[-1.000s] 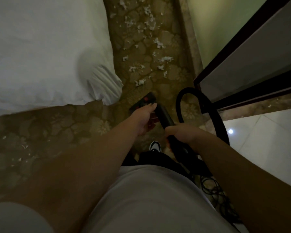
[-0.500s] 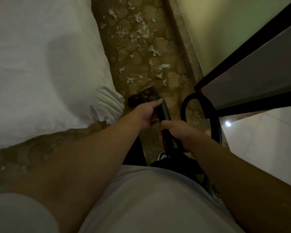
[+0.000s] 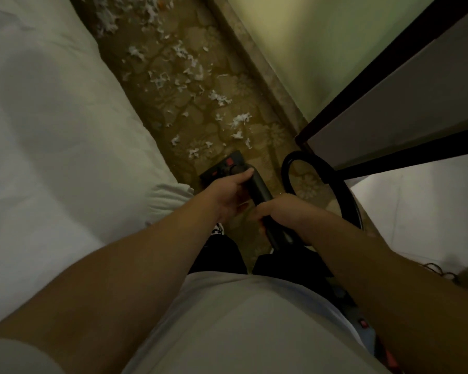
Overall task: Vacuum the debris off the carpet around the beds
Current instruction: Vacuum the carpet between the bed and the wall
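Note:
I hold a dark vacuum wand (image 3: pixel 258 188) with both hands. My left hand (image 3: pixel 229 194) grips its upper part, and my right hand (image 3: pixel 281 211) grips it lower down, near the hose. The black floor head (image 3: pixel 222 168) with red marks rests on the patterned brown carpet (image 3: pixel 257 157), just short of the white debris (image 3: pixel 219 98) scattered along the strip between the bed and the wall. A black hose (image 3: pixel 327 179) loops to the right of my hands.
A white bed (image 3: pixel 52 130) fills the left side, its corner beside my left wrist. A pale wall (image 3: pixel 308 49) and a dark-framed door (image 3: pixel 389 109) close the right. White tiles (image 3: pixel 416 211) lie at right. A dark cable (image 3: pixel 441 273) trails there.
The view has moved forward along the bed and the debris lies closer. The floor head has advanced toward the scraps. Both hands keep their grip on the wand.

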Demonstrator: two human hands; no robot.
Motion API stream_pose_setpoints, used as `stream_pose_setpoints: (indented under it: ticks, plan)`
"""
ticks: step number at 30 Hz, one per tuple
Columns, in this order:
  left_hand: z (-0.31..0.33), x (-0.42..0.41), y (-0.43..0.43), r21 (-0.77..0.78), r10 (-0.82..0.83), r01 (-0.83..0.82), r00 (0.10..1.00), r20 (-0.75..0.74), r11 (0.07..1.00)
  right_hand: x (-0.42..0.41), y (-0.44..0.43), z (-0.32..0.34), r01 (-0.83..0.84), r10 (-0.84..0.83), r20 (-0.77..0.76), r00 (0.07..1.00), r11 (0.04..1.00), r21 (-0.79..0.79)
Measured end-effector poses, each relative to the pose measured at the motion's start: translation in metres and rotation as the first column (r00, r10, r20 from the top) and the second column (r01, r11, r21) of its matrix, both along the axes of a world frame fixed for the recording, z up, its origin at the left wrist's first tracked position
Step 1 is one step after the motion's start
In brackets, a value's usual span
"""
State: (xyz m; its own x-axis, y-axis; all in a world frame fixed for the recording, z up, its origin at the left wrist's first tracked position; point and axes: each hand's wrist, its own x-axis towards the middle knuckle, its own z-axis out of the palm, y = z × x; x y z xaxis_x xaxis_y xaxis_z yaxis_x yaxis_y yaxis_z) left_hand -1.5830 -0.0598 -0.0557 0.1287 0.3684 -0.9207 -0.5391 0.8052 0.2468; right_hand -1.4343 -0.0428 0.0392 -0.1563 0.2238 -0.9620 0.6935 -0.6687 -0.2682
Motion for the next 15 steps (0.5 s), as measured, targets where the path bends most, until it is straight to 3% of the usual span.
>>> stream_pose_setpoints:
  ticks: [9,15]
  plan:
    - [0.013,0.099,0.026,-0.020,-0.139,0.142,0.984,0.108,0.990,0.095,0.018,0.011,0.098,-0.097,0.028,0.995,0.995,-0.028]
    - [0.020,0.188,0.029,-0.020,-0.181,0.183,0.980,0.088,0.983,0.178,0.022,0.028,0.117,-0.116,0.056,0.992,0.993,-0.016]
